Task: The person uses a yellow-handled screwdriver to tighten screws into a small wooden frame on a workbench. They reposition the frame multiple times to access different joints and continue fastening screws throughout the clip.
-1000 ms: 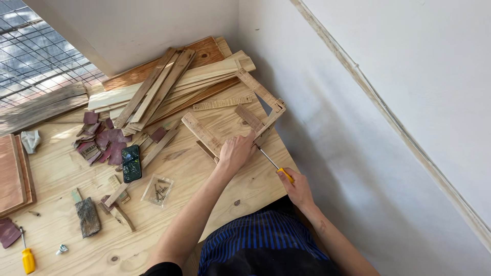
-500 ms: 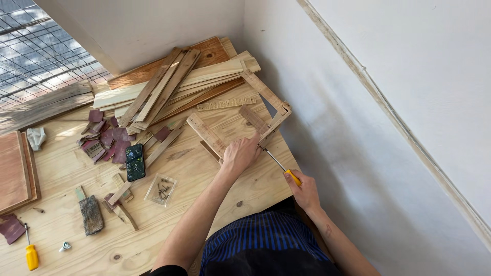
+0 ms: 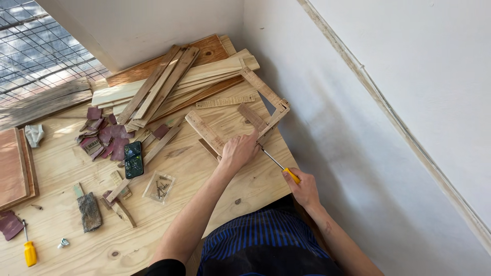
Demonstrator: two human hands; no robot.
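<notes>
The left hand point(image 3: 239, 151) now sits a little nearer the desk's point(image 3: 204, 179) right edge on the wooden frame point(image 3: 266, 110), and the right hand point(image 3: 304, 188) with the yellow-handled screwdriver point(image 3: 279, 164) sits slightly lower off that edge.
</notes>
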